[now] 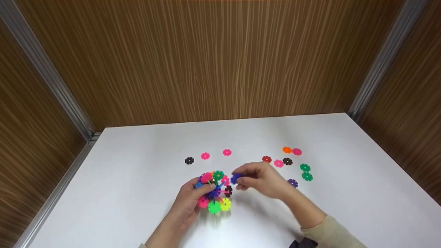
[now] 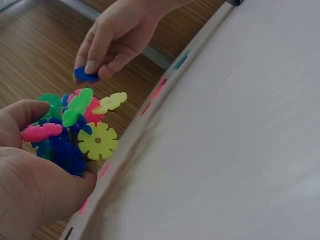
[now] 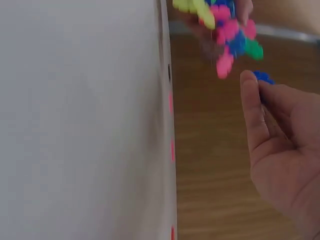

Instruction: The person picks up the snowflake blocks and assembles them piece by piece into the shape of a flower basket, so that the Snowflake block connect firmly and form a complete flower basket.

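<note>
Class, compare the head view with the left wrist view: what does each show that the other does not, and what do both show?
Only the head view shows the loose discs spread flat on the white table, such as the black disc, the orange disc and the purple disc, plus the right sleeve.

Only the left wrist view shows, close up, the yellow disc face-on with its notched edge.

Both show the left hand gripping the cluster of joined discs and the right hand pinching a blue disc beside it.
</note>
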Action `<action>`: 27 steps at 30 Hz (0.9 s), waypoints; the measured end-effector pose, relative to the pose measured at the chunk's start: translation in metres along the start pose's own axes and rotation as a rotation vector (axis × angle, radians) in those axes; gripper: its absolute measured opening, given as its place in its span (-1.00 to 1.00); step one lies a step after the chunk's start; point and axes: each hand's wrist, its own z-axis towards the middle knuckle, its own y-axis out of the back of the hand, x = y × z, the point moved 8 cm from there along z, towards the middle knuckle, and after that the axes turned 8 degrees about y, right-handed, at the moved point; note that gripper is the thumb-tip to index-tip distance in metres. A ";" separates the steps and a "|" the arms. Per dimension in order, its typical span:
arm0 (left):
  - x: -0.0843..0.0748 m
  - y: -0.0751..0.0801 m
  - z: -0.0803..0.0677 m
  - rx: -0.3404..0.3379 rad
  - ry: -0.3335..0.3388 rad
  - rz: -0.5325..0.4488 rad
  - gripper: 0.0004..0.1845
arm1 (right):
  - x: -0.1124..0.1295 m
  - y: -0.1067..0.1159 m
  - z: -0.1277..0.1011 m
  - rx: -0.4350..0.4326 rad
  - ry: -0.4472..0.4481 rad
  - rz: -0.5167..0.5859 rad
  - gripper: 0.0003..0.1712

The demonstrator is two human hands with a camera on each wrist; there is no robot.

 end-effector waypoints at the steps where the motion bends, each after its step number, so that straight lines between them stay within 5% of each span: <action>1: 0.000 0.000 0.000 0.003 0.002 -0.007 -0.34 | 0.002 -0.006 0.002 0.000 0.013 0.009 -0.76; 17: 0.001 -0.013 -0.001 0.122 -0.016 -0.012 -0.39 | 0.003 -0.015 0.011 -0.070 0.064 0.107 -0.79; 27: 0.001 -0.009 -0.002 0.038 -0.025 -0.067 -0.45 | 0.011 -0.011 0.007 -0.162 0.101 0.038 -0.79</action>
